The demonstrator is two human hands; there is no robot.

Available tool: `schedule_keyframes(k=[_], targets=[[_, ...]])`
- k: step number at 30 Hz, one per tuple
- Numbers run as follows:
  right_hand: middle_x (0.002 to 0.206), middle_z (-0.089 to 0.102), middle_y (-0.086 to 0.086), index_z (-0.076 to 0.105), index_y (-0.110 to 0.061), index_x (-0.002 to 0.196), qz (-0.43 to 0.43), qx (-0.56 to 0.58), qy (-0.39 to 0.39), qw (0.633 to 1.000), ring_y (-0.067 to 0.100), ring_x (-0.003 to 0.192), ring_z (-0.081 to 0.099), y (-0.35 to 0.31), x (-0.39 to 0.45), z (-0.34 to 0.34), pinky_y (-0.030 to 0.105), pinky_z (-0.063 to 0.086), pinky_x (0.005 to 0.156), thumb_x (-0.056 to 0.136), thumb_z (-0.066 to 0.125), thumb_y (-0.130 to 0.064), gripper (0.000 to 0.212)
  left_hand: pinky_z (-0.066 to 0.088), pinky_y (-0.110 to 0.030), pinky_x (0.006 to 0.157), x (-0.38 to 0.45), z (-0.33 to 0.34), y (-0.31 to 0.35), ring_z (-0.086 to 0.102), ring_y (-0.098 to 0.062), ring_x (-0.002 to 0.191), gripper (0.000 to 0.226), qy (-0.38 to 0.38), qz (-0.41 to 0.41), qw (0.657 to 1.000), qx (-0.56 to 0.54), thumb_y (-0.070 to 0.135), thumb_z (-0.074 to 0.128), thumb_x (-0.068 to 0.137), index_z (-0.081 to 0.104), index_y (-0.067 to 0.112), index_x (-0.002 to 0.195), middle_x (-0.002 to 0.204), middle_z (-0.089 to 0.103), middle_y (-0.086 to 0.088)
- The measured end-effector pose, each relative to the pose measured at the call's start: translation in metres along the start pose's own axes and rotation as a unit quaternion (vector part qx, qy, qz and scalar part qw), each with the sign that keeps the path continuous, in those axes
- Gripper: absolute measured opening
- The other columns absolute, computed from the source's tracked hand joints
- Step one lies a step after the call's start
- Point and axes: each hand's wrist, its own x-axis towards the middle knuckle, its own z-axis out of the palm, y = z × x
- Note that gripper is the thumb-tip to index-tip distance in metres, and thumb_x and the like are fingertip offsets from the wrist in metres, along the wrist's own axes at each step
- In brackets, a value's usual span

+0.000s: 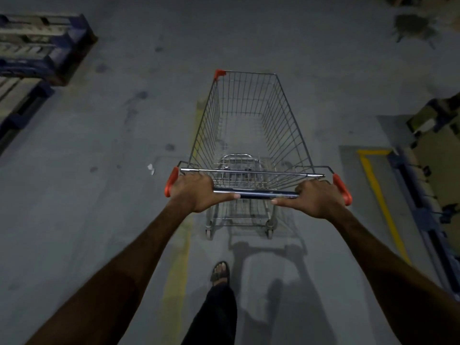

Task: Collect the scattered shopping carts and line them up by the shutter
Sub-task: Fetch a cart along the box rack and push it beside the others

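Both our forearms reach to the shopping cart: our left hand and right hand each curl tight round the smooth handle bar, just inside its orange end caps. Ahead of our sandalled foot, the cart rolls on bare concrete floor. Its stiff, empty wire basket should push lightly.

Head-height view, forward and downward

Around you: dim grey concrete floor, stained; faded yellow line underfoot; yellow corner marking at right; blue pallets stacked far left; paper scrap lay nearby.
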Motion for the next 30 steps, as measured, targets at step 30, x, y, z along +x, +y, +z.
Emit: schedule_keyframes(k=[30], targets=[[0.091,0.076,0.000,0.073,-0.025,0.078,0.030,-0.039,0.007,0.999,0.025,0.094,0.071,0.118,0.629,-0.176,0.044,0.045,0.102,0.060,0.022,-0.114,0.104,0.054,-0.041,0.086,0.643,-0.176,-0.135,0.066,-0.023,0.081,0.087,-0.017,0.019,0.999,-0.020,0.108,0.028,0.070,0.051,0.025,0.061,0.078,0.062,0.002]])
